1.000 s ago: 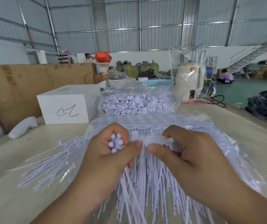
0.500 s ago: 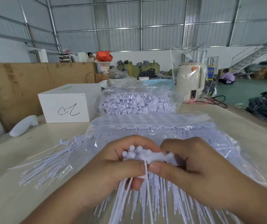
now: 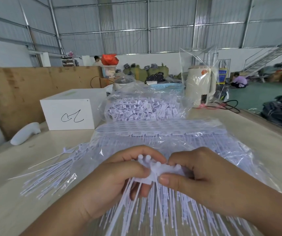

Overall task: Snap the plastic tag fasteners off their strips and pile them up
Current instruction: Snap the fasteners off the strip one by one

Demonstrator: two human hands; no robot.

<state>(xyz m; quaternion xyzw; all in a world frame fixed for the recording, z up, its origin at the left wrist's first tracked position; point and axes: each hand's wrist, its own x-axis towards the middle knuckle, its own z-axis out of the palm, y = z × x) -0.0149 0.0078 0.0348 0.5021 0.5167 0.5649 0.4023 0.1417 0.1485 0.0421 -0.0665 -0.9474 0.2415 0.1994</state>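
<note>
A white strip of tag fasteners [image 3: 160,171] is pinched between both hands just above the table. My left hand [image 3: 119,178] grips its left end, where round heads stick up past the fingers, and several thin tails hang from that hand. My right hand [image 3: 203,178] pinches the strip's right part between thumb and curled fingers. Under the hands lies a clear bag of unbroken fastener strips [image 3: 162,135]. Behind it a second clear bag [image 3: 145,109] holds a pile of loose fasteners.
A white box with a black scribble [image 3: 68,114] stands at the left on the beige table [image 3: 259,133]. A white handle-shaped object [image 3: 26,133] lies further left. A bagged cream kettle [image 3: 200,86] and cables sit at the back right. Loose tails [image 3: 51,174] fan out leftward.
Both hands have come closer together and lower, toward me. The left hand, which held a separate bundle of heads, now meets the right hand on the strip.
</note>
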